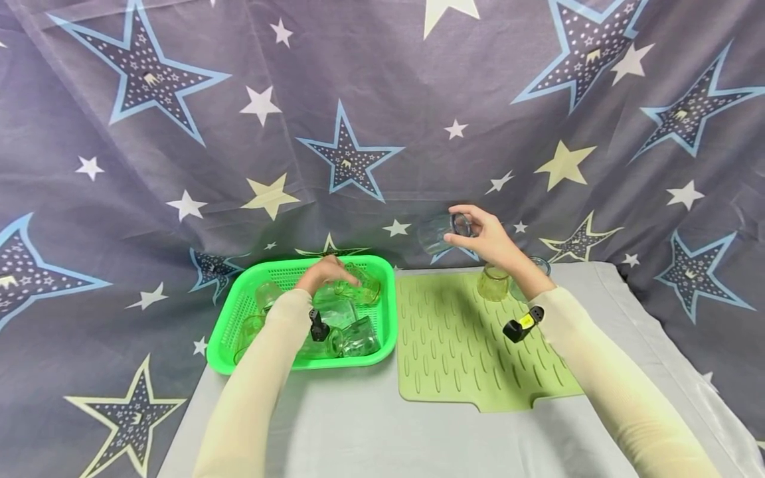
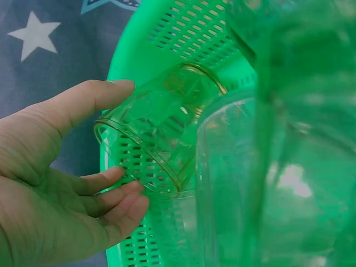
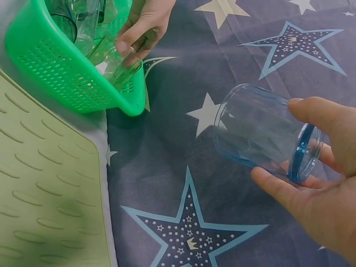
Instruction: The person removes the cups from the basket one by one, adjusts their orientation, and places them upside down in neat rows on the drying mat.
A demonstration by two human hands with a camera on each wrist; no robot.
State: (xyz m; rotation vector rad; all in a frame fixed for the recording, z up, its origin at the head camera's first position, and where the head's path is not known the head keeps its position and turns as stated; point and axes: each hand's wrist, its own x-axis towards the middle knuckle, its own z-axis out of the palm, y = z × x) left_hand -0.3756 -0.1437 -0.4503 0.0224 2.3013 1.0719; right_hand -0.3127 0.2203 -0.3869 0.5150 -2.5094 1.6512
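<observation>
My right hand [image 1: 481, 236] grips a clear blue-tinted glass tumbler [image 3: 261, 133] by its thick base, above the far edge of the mat. The tumbler lies sideways in the air, its mouth pointing left. My left hand [image 2: 72, 172] is over the far right part of the green basket [image 1: 391, 312]. Its thumb and fingers are spread about the rim of a yellow-tinted glass [image 2: 161, 128] lying tilted in the basket. Whether the fingertips touch that glass is hard to tell. Several other glasses, clear and yellow-tinted, lie around it, partly hidden by the left arm.
Right of the basket lies a ridged green drying mat [image 1: 442, 345] on the white-covered table [image 1: 358, 425]. A yellow glass [image 1: 493, 284] stands at its back, with a bluish glass [image 1: 540, 264] partly behind the right forearm. A star-patterned curtain [image 1: 370, 79] hangs behind the table.
</observation>
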